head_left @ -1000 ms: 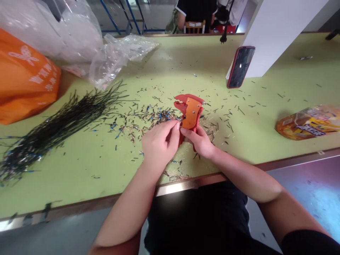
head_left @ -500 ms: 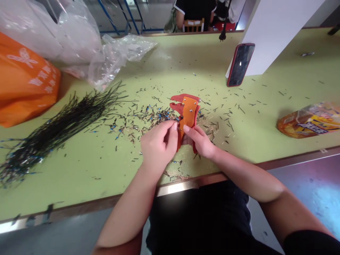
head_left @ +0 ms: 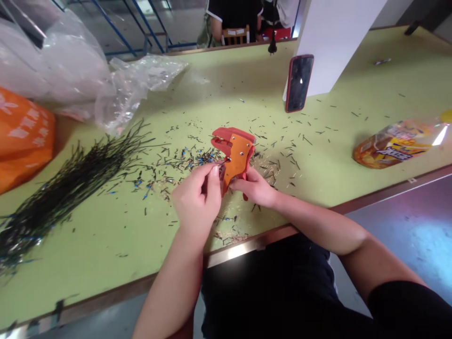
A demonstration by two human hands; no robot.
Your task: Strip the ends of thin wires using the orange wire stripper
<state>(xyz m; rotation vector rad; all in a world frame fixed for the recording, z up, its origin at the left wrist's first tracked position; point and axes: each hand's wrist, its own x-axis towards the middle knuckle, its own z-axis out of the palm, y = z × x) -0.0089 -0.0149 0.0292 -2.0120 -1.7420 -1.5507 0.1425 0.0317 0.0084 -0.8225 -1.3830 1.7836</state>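
Note:
My right hand (head_left: 256,187) is wrapped round the handles of an orange and red wire stripper (head_left: 240,153). Its jaws point up and to the left and look closed together. Thumb and forefinger of my left hand (head_left: 197,195) pinch a thin black wire (head_left: 223,163), whose end meets the side of the stripper below the jaws. Most of that wire is hidden in the hand. Beneath and around both hands lie short black wire offcuts and blue-tipped bits (head_left: 203,157). To the left rests a long bundle of black wires (head_left: 77,176).
A clear plastic bag (head_left: 122,94) and an orange bag (head_left: 24,139) stand on the green table (head_left: 116,235) at the left. A phone (head_left: 299,84) leans against a white pillar (head_left: 335,42). A drink bottle (head_left: 395,143) lies at right. Beyond the table sits a person (head_left: 235,19).
The stripper's jaws have closed and my right hand has squeezed its handles together. My left hand stays beside the tool with the wire. The whole view has shifted somewhat.

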